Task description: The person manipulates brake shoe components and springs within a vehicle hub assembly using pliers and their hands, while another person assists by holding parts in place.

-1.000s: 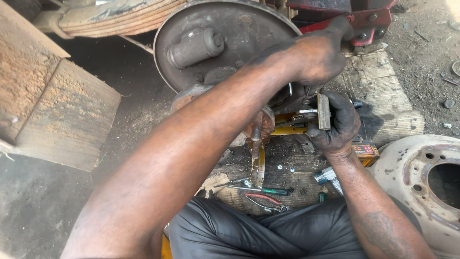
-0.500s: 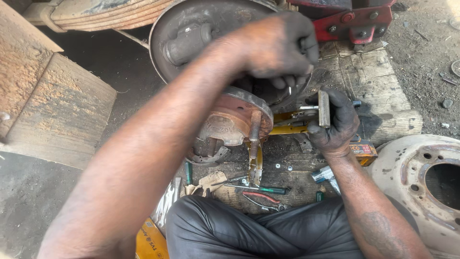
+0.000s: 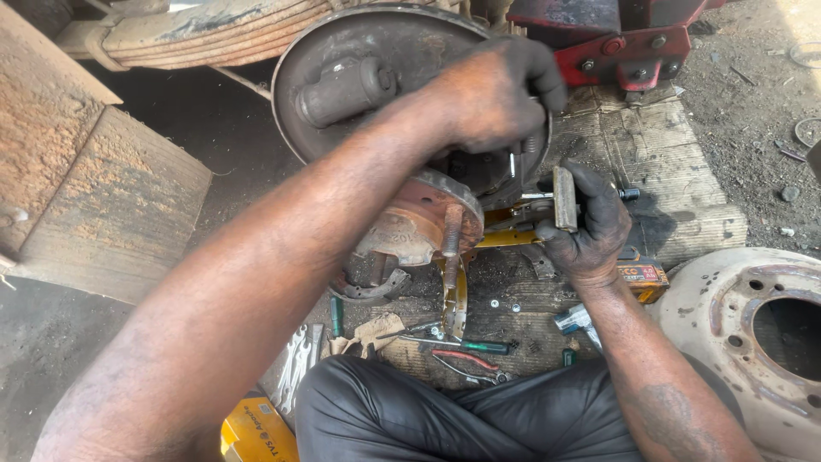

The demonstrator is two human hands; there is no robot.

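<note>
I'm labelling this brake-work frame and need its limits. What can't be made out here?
- Head view: whatever the left hand grips at the backing plate; its own fingers cover it.
- Head view: the far end of the flat metal piece in the right hand, hidden by the palm.
- Head view: the brake drum, cut by the right edge.
- Head view: the small bits by the green-handled screwdriver, too small to tell apart.

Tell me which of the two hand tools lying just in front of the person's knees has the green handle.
The screwdriver, the one farther from the knees, has a green handle and a straight metal shaft. The pliers below it have red handles.
</note>
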